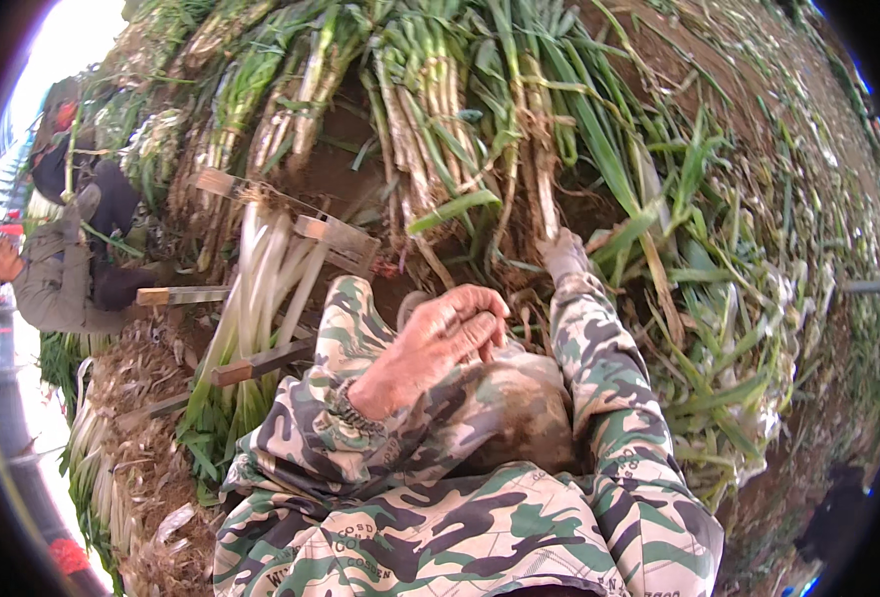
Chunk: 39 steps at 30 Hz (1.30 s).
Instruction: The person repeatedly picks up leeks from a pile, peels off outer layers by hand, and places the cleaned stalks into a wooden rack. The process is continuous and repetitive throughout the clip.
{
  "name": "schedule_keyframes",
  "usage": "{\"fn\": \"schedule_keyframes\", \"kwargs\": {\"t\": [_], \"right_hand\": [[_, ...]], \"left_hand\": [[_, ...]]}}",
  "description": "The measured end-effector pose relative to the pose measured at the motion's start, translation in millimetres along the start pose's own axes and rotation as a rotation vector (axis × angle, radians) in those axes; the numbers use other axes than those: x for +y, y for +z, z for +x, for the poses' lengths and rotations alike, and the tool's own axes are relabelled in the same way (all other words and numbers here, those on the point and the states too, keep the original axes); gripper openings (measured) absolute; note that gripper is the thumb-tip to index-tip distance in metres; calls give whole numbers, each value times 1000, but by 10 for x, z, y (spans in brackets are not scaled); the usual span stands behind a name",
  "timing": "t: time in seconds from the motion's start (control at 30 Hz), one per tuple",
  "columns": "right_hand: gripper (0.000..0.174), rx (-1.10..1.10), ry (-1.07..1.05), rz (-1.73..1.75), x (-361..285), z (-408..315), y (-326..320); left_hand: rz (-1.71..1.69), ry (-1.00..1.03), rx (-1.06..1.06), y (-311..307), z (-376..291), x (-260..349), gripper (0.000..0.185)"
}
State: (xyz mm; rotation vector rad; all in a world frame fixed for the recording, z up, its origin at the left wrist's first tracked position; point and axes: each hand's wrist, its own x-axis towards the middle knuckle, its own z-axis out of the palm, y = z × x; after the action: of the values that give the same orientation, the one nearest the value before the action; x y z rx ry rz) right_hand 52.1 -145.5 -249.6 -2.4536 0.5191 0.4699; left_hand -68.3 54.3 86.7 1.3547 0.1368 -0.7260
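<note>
My left hand (440, 336) is bare and rests over my camouflage-clad lap, fingers curled; whether anything is inside them is hidden. My right hand (562, 254) reaches forward and grips the root end of a long green onion stalk (541, 172), whose leaves point away from me. More unpeeled green onions (417, 142) with soil on their stems lie in bunches ahead. To the left, a bundle of peeled white-stemmed green onions (261, 276) lies on a low wooden stand (343, 239), its green leaves towards me.
A co-worker (74, 261) sits at the far left. Dry peelings and roots (149, 463) cover the ground at lower left, beside another row of peeled onions (93, 448). Discarded leaves (724, 358) are heaped to the right of my sleeve.
</note>
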Motion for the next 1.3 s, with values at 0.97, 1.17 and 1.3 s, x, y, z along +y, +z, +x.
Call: {"fn": "schedule_keyframes", "kwargs": {"t": [0.97,1.17,1.3], "right_hand": [[31,-545,298,896,463,-4220,-3135],[29,-404,307,583,803,-4748,-3030],[35,-495,145,452,1149,-4413,-2703]], "left_hand": [[-211,-24,142,192,1422,-669,49],[-390,110,187,394,1382,-559,47],[-447,119,395,521,1191,-517,40]]}}
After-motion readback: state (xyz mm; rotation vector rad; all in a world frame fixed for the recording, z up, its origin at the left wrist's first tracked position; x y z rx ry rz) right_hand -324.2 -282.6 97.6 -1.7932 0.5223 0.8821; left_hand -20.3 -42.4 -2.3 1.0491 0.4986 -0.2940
